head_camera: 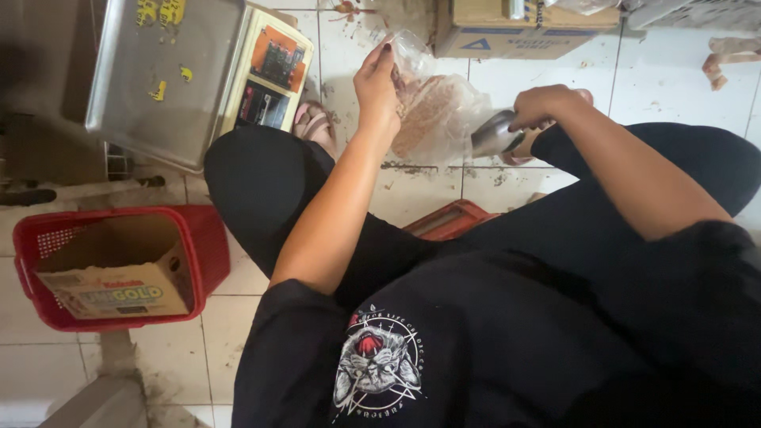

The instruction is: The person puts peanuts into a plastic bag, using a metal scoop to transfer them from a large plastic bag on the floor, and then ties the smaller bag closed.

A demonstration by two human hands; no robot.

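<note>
My left hand point(377, 85) holds up the open edge of a clear plastic bag point(432, 111) partly filled with brownish granules. My right hand point(543, 105) grips the handle of a shiny metal scoop point(493, 135), whose mouth points into the side of the bag. The bag hangs above the tiled floor between my knees. I sit low, in black trousers and a black printed shirt.
A weighing scale with a steel pan point(162, 75) and keypad stands on the floor at upper left. A red plastic basket point(202, 238) holding a cardboard box sits at left. A cardboard box point(515, 32) lies at the top. A small red object point(448, 220) is under my legs.
</note>
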